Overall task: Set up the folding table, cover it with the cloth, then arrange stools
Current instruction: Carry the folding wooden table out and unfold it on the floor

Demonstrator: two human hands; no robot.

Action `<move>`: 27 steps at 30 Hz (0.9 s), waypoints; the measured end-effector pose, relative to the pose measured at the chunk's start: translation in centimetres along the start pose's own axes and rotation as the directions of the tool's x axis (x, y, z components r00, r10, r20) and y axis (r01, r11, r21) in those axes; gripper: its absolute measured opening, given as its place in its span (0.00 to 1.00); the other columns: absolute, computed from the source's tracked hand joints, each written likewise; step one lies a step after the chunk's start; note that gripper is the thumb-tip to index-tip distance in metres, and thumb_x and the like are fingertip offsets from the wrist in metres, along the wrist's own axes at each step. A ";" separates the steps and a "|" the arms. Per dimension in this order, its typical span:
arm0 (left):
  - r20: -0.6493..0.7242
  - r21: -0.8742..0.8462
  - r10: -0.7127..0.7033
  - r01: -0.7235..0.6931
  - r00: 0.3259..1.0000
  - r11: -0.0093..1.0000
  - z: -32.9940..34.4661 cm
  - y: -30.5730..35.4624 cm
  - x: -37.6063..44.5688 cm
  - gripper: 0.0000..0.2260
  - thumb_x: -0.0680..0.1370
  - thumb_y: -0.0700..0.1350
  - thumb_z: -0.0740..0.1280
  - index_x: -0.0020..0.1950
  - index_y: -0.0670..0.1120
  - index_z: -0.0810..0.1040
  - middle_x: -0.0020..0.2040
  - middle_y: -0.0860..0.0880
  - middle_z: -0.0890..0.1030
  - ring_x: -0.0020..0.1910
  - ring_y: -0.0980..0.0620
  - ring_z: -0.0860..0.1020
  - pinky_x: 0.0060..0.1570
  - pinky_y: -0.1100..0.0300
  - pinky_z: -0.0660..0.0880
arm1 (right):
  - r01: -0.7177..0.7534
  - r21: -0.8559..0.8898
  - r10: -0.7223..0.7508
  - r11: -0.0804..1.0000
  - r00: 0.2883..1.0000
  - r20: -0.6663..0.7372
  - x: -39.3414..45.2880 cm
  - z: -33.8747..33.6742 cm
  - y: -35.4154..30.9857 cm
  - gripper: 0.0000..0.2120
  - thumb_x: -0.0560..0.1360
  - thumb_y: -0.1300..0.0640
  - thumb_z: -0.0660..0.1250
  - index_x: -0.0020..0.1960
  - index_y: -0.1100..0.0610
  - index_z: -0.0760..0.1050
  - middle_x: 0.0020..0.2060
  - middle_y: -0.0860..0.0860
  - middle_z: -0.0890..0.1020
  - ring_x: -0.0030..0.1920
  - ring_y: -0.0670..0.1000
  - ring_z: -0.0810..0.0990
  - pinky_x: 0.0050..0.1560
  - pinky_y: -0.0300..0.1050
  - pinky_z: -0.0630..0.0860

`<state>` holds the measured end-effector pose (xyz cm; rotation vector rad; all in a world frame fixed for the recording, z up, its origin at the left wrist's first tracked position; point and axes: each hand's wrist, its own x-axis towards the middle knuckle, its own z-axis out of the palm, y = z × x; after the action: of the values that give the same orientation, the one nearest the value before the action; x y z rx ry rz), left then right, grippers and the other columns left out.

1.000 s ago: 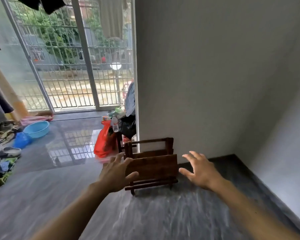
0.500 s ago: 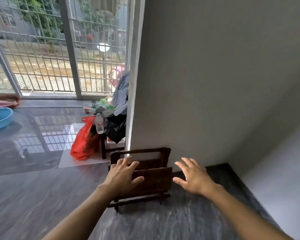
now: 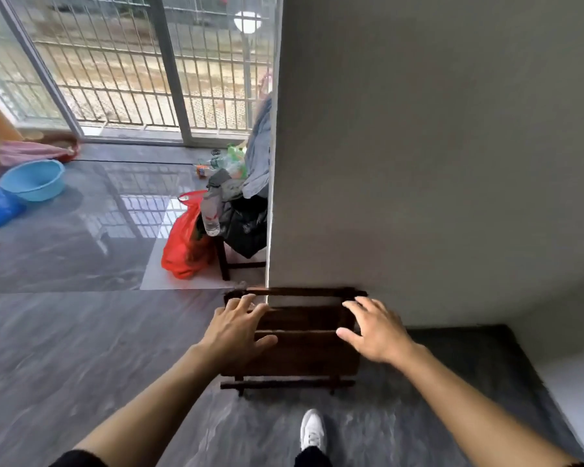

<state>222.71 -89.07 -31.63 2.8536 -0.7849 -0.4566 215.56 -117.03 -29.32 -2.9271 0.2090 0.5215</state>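
Grey marble-look floor point(image 3: 81, 348) ran from a barred glass door point(image 3: 132, 69) to a plain grey wall point(image 3: 435, 146), where the folded table point(image 3: 300, 352), a dark wooden piece, stood upright against the wall's foot at its outer corner. By the look of things the task had barely begun: the table was not yet opened, no cloth was spread over anything, and no stools had been set out; only the legs of what may have been one stool point(image 3: 230, 264) showed behind the corner, buried under a black bag point(image 3: 246, 227), grey clothes and a plastic bottle point(image 3: 211, 214), with a red bag point(image 3: 182, 244) leaning beside it. Unfolding, covering and seating all appeared to lie ahead. Both arms reached forward and down toward the table. The left hand point(image 3: 236, 332) was spread wide, its fingers straight over the table's upper left corner and its thumb out across the folded top; whether it touched the wood or hovered just above could not be told. The right hand point(image 3: 375, 332) was likewise splayed, fingers over the upper right corner near the top rail, thumb pointing inward, gripping nothing. Neither hand had closed on the frame. A white shoe point(image 3: 312, 429) stood on the floor just short of the table's lower rail. Well apart, by the door, sat a blue basin point(image 3: 32, 180) near a heap of pink cloth point(image 3: 31, 151).
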 end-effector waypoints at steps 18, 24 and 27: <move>0.127 -0.047 -0.178 0.186 0.976 0.982 10.0 -2.9 16.1 0.36 0.69 0.72 0.46 0.74 0.59 0.60 0.72 0.51 0.65 0.67 0.45 0.67 0.59 0.49 0.71 | 0.024 0.045 -0.028 0.999 0.996 0.082 18.6 10.1 7.8 0.31 0.77 0.36 0.58 0.76 0.50 0.62 0.74 0.52 0.66 0.73 0.55 0.64 0.71 0.50 0.63; 0.086 -0.031 -0.194 0.197 0.977 0.980 17.1 -5.4 21.1 0.31 0.75 0.66 0.59 0.75 0.55 0.61 0.75 0.46 0.63 0.71 0.43 0.63 0.63 0.49 0.69 | 0.017 0.045 -0.019 0.999 0.998 0.066 23.4 15.8 7.9 0.34 0.77 0.39 0.60 0.78 0.53 0.58 0.76 0.55 0.62 0.74 0.58 0.60 0.73 0.52 0.60; 0.042 -0.019 -0.229 0.230 0.973 0.973 20.5 -5.9 22.6 0.33 0.77 0.61 0.62 0.77 0.50 0.58 0.76 0.44 0.60 0.74 0.43 0.59 0.69 0.49 0.65 | 0.013 0.045 -0.015 0.999 0.998 0.053 24.8 18.8 7.5 0.36 0.75 0.37 0.57 0.78 0.52 0.58 0.76 0.56 0.62 0.74 0.59 0.61 0.73 0.54 0.61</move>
<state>237.22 -97.03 -57.92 2.9336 -0.4519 -0.5491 231.19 -123.69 -56.47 -2.8659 0.1907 0.5839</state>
